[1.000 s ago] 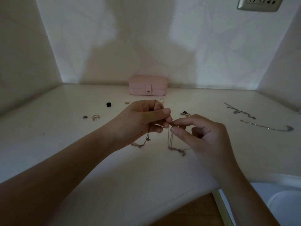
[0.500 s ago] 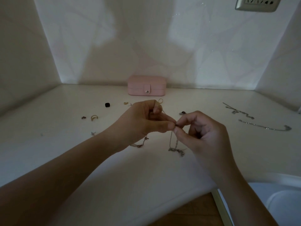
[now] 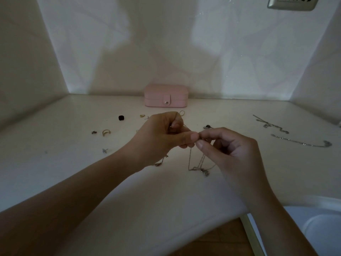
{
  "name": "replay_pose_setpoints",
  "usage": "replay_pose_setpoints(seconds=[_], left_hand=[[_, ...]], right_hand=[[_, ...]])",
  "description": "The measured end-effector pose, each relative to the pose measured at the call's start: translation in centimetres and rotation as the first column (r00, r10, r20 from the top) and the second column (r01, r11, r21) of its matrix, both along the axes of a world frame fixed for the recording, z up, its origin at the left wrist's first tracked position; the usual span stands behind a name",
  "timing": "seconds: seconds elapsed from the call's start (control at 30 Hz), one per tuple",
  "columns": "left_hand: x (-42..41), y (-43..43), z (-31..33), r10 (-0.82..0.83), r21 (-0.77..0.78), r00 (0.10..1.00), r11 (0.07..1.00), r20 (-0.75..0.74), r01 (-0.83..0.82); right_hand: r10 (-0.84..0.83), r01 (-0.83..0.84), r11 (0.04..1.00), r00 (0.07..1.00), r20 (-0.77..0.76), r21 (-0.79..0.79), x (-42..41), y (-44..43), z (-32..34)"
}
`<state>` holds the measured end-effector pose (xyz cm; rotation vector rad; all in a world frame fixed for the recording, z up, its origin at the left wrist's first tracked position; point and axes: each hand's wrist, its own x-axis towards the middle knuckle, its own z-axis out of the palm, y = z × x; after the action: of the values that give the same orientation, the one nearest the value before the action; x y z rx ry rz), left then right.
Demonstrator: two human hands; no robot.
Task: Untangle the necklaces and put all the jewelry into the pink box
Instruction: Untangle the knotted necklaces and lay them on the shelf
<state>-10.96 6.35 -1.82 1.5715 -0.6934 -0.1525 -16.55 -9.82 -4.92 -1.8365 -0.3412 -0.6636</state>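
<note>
Above the middle of the white table, my left hand [image 3: 162,133] and my right hand [image 3: 228,145] meet fingertip to fingertip, both pinching the tangled thin necklaces [image 3: 197,163]. The chains hang from the pinch and a pendant rests on the table below. A second chain end [image 3: 160,163] trails under my left wrist. The pink box [image 3: 166,96] stands closed against the back wall. Two untangled silver necklaces [image 3: 302,143] lie at the far right. Small pieces lie at the left: a gold ring [image 3: 106,132], a black bead [image 3: 121,118], a silver stud [image 3: 104,150].
Walls close in the table on three sides. A dark-stoned ring [image 3: 208,126] and a thin hoop [image 3: 182,113] lie behind my hands. A white basin [image 3: 313,230] sits past the table's front right edge. A wall socket [image 3: 291,3] is at the top right.
My hands have shifted slightly while working the knot. My left thumb now reaches further right to meet my right fingertips. The chains still hang between them.
</note>
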Motion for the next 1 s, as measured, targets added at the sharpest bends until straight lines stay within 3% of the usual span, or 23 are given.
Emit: replay_pose_setpoints(seconds=[0.17,0.57,0.67,0.77,0.83,1.0], left_hand=[[-0.1,-0.3,-0.3,-0.019,-0.042,0.998,0.999,-0.055,0.017],[-0.2,-0.4,-0.5,-0.053,-0.051,0.988,0.998,-0.147,0.046],[-0.3,-0.3,-0.6,0.062,0.136,0.997,0.989,-0.037,-0.056],[-0.6,-0.2,-0.7,0.098,0.199,0.976,0.97,0.196,-0.138],[-1.0,-0.2,-0.7,0.1,0.213,0.922,0.958,0.373,-0.19],[-1.0,0.0,-0.6,0.176,0.168,0.751,0.919,0.636,-0.357]], right_hand=[[0.085,-0.069,0.982,0.992,-0.089,0.175,-0.3,0.0,0.4],[0.061,-0.046,0.984,0.995,-0.08,0.175,0.0,-0.2,0.0],[0.017,-0.011,0.994,0.998,-0.057,0.107,-0.1,0.1,0.1],[-0.019,0.024,0.996,0.998,-0.052,0.087,-0.3,0.4,0.3],[-0.036,0.042,0.994,0.998,-0.06,0.102,-0.3,0.5,0.3],[-0.086,0.089,0.994,0.995,-0.048,0.063,-0.2,0.3,0.0]])
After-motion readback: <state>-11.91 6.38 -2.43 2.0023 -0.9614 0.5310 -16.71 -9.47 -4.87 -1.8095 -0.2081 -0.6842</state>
